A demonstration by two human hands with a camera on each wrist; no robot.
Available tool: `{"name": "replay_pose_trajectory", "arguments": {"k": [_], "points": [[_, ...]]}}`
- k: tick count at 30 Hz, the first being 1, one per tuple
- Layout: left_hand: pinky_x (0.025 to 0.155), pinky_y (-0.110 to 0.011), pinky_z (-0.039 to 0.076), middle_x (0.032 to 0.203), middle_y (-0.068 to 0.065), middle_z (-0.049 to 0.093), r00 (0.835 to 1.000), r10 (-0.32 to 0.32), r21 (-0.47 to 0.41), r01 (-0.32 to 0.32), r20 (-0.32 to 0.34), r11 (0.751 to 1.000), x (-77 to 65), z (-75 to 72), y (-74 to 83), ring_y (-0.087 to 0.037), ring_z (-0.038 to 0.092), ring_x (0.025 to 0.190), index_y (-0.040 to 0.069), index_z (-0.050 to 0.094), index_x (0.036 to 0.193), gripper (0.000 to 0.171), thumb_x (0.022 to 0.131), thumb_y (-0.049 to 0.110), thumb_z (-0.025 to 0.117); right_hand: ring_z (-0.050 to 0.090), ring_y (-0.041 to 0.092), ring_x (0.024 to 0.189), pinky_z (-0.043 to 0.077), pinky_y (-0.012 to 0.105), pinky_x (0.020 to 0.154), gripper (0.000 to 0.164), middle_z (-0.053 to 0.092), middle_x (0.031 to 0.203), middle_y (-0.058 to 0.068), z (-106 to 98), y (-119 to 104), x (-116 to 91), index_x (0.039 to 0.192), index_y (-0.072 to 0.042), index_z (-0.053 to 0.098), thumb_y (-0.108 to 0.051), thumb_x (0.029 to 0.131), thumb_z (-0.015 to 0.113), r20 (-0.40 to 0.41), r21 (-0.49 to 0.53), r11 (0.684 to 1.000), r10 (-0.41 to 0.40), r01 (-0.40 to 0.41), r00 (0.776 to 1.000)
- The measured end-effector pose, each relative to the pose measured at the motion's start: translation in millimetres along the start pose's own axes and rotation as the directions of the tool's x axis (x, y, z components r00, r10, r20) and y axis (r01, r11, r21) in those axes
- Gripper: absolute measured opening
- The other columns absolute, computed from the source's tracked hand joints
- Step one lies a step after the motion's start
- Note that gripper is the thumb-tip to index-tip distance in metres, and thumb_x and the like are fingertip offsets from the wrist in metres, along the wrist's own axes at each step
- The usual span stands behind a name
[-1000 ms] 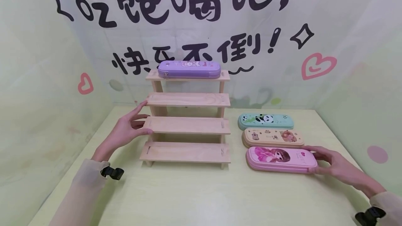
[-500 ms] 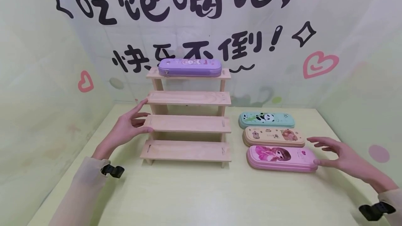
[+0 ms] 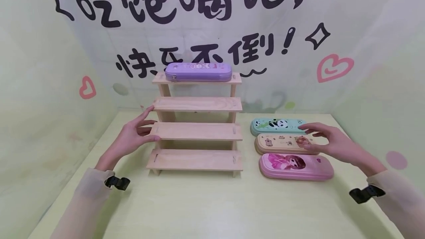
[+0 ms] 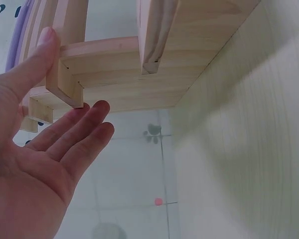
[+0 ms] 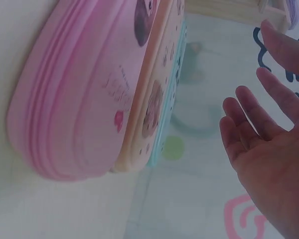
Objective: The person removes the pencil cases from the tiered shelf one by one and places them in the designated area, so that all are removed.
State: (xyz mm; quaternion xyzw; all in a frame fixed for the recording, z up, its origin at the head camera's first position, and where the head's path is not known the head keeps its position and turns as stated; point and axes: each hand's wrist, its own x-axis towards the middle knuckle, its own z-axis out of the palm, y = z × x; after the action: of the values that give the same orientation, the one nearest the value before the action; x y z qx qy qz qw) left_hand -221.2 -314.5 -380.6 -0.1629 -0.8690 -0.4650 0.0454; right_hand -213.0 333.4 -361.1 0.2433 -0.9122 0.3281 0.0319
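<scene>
A four-tier wooden shelf stands on the table. My left hand holds its left side, the thumb on a lower board and the index fingertip at the board above. In the left wrist view, thumb and fingertips reach around a board's end. My right hand hovers with spread fingers over the right ends of the mint panda pencil case and the cream pencil case, holding nothing. A pink pencil case with a doll picture lies in front of these. A purple pencil case rests on the top tier.
The light table is bounded by a printed back wall and side walls. The three cases lie in a close row to the right of the shelf, a gap apart from it.
My right hand has let go of the pink case's right end, then risen and moved left and farther back over the other cases. My left hand stays at the shelf.
</scene>
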Motion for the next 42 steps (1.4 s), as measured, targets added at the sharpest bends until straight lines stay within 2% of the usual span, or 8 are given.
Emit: {"name": "replay_pose_trajectory", "arguments": {"k": [3, 9, 14, 18, 25, 36, 42], "points": [[0.096, -0.033, 0.060, 0.148, -0.027, 0.056, 1.000, -0.005, -0.010, 0.005, 0.004, 1.000, 0.2, 0.7, 1.2, -0.044, 0.064, 0.125, 0.043, 0.024, 0.168, 0.106, 0.088, 0.016, 0.089, 0.057, 0.008, 0.115, 0.044, 0.010, 0.095, 0.056, 0.060, 0.139, 0.003, 7, -9, 15, 0.143, -0.015, 0.063, -0.016, 0.092, 0.085, 0.007, 0.019, 1.000, -0.014, 0.014, 1.000], [0.098, -0.044, 0.058, 0.147, -0.028, 0.056, 1.000, -0.011, -0.004, 0.011, 0.003, 1.000, 2.4, 0.5, 2.1, -0.044, 0.064, 0.125, 0.043, 0.024, 0.168, 0.107, 0.087, 0.018, 0.089, 0.059, 0.030, 0.120, 0.048, 0.020, 0.098, 0.059, 0.062, 0.140, 0.010, 16, -26, 45, 0.147, -0.009, 0.061, -0.019, 0.093, 0.084, 0.028, 0.049, 0.999, -0.010, 0.008, 1.000], [0.099, -0.046, 0.057, 0.147, -0.028, 0.056, 1.000, -0.014, 0.009, 0.014, 0.002, 1.000, 2.4, -0.2, 0.9, -0.044, 0.064, 0.125, 0.043, 0.024, 0.168, 0.106, 0.087, 0.018, 0.089, 0.059, 0.030, 0.122, 0.049, 0.030, 0.100, 0.061, 0.062, 0.140, 0.014, 19, -39, 72, 0.149, -0.008, 0.058, -0.021, 0.095, 0.083, 0.052, 0.069, 0.998, -0.009, 0.005, 0.999], [0.099, -0.045, 0.058, 0.147, -0.027, 0.056, 1.000, -0.010, 0.011, 0.010, -0.006, 1.000, 2.8, -0.5, -0.3, -0.044, 0.064, 0.125, 0.042, 0.025, 0.168, 0.105, 0.088, 0.018, 0.089, 0.058, 0.029, 0.122, 0.048, 0.036, 0.103, 0.060, 0.062, 0.140, 0.014, 19, -49, 93, 0.148, -0.007, 0.059, -0.020, 0.095, 0.082, 0.041, 0.088, 0.996, -0.038, 0.035, 0.998], [0.100, -0.046, 0.057, 0.148, -0.028, 0.055, 1.000, -0.007, 0.000, 0.007, -0.005, 1.000, 2.8, -0.4, -0.9, -0.044, 0.063, 0.127, 0.043, 0.025, 0.167, 0.106, 0.087, 0.016, 0.090, 0.057, 0.030, 0.125, 0.045, 0.049, 0.110, 0.062, 0.060, 0.143, 0.014, 19, -72, 128, 0.150, -0.008, 0.057, -0.021, 0.095, 0.082, 0.036, 0.138, 0.990, -0.024, 0.019, 0.999], [0.100, -0.046, 0.057, 0.148, -0.029, 0.055, 1.000, -0.015, -0.009, 0.015, -0.003, 1.000, 2.6, 0.6, 1.6, -0.044, 0.063, 0.126, 0.043, 0.025, 0.167, 0.106, 0.087, 0.016, 0.089, 0.056, 0.030, 0.127, 0.043, 0.048, 0.114, 0.064, 0.058, 0.145, 0.016, 20, -101, 184, 0.150, -0.005, 0.056, -0.020, 0.094, 0.083, -0.008, 0.213, 0.975, -0.064, 0.064, 0.998], [0.099, -0.044, 0.058, 0.148, -0.028, 0.055, 1.000, -0.028, -0.006, 0.028, -0.002, 1.000, 1.6, 0.4, 1.9, -0.043, 0.063, 0.127, 0.045, 0.025, 0.167, 0.106, 0.087, 0.019, 0.089, 0.053, 0.035, 0.131, 0.042, 0.049, 0.115, 0.075, 0.056, 0.149, 0.016, 20, -117, 209, 0.155, -0.004, 0.050, -0.022, 0.091, 0.086, -0.022, 0.246, 0.968, -0.052, 0.056, 0.998]]}}
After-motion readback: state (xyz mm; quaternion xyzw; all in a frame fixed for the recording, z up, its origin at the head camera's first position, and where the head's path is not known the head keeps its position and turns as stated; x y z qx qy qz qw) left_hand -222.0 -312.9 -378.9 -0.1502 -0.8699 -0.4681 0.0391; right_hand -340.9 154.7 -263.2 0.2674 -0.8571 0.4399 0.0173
